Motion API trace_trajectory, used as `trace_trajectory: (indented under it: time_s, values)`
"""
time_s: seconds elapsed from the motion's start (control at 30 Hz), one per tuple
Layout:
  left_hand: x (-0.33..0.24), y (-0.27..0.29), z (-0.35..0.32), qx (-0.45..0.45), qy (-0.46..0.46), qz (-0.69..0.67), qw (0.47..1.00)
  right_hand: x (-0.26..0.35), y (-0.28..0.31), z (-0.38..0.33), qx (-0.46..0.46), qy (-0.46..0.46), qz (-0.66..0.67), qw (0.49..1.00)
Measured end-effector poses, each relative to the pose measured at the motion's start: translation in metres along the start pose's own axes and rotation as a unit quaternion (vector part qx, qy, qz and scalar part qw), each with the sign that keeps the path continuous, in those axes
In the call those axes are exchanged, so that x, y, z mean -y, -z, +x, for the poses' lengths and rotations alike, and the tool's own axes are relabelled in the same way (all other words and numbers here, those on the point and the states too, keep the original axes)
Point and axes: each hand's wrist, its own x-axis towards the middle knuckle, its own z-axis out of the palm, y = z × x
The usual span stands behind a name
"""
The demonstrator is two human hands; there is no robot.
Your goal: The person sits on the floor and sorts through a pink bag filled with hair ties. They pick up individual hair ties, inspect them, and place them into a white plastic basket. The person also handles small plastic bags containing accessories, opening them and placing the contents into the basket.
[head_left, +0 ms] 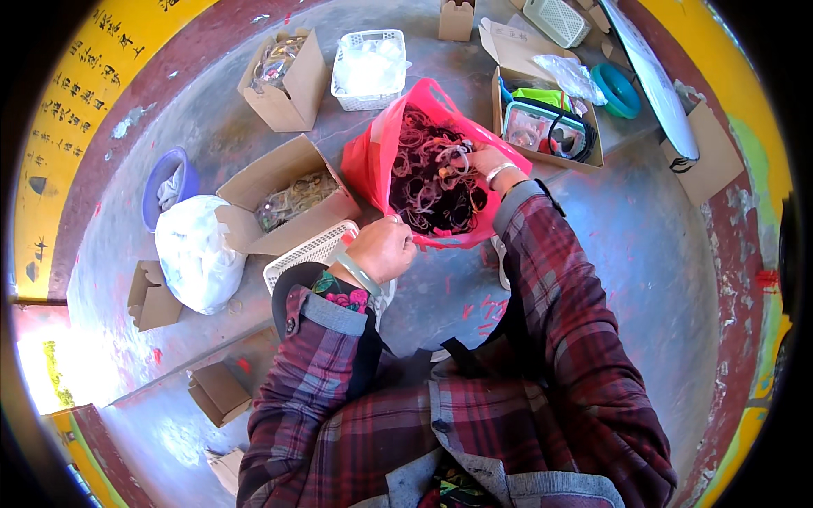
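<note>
In front of me a pink-red plastic bag (370, 161) stands with its mouth wide, filled with a tangle of dark and pinkish loops (428, 190) that look like hair ties or bracelets. My left hand (383, 249) is closed on the bag's near left rim. Reaching over the right rim, my right hand (489, 161) is inside the mouth, its fingers closed about a bunch of pale, clear-pink loops (453, 162); the fingertips are partly hidden. A white perforated basket (312, 254) lies under and behind my left wrist.
Left of the bag are a cardboard box (279, 182) of small goods, a stuffed white plastic bag (196, 254) and a purple basin (152, 190). Farther off stand another filled box (296, 89) and a white basket (369, 100). At right are a packed carton (593, 152) and teal basin (616, 91).
</note>
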Motion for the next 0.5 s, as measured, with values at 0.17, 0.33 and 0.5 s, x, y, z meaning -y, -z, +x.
trace_trajectory:
  time_s: [0.17,0.33,0.5]
  values:
    - [0.007,0.002,-0.007,-0.007,-0.001,0.015,1.0,0.029,-0.03,-0.018,0.071,-0.134,0.17,0.974]
    - [-0.004,-0.007,0.009,-0.011,-0.039,-0.006,0.999,-0.055,0.067,0.018,-0.095,-0.098,-0.283,0.949]
    - [0.005,0.001,-0.006,-0.021,-0.003,0.023,1.0,0.022,0.001,0.001,-0.102,-0.019,-0.506,0.856]
